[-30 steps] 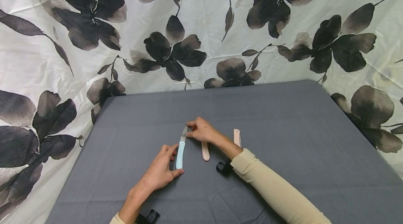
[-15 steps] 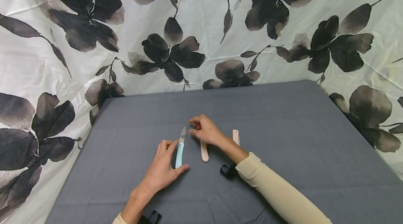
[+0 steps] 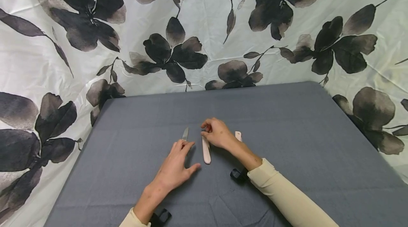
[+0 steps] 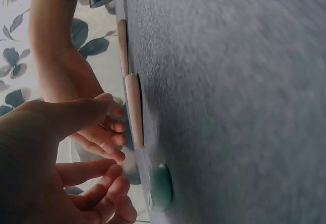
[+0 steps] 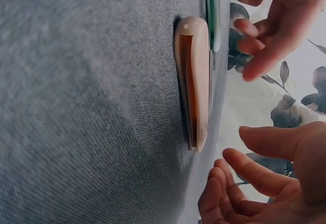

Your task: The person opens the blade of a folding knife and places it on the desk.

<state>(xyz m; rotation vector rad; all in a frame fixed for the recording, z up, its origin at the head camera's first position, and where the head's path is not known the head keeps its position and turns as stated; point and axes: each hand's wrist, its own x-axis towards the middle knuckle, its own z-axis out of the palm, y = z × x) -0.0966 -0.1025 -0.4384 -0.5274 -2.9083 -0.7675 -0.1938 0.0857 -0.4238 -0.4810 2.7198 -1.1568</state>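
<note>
On the grey cloth lies a light blue folding knife, its steel blade (image 3: 185, 134) extended; my left hand (image 3: 173, 168) hides the handle in the head view. That handle (image 4: 161, 187) looks green in the left wrist view. To its right lies a pale pink folding knife (image 3: 206, 152), folded, with a slot along the handle (image 5: 196, 81). The left hand hovers between the two knives, thumb and fingers spread, gripping nothing. Over the far end of the pink knife is my right hand (image 3: 218, 133), fingers loosely bent and apart from it in the right wrist view.
A second pale pink folding knife (image 3: 238, 136) lies farther right, partly behind the right forearm. Black wrist camera mounts (image 3: 239, 175) sit at both wrists. The grey-covered table (image 3: 287, 120) ends at a floral fabric backdrop (image 3: 204, 14).
The right hand has let go of the blue knife's blade and moved right to the pink knife. My left hand has left the blue handle and shifted right. The knives lie still.
</note>
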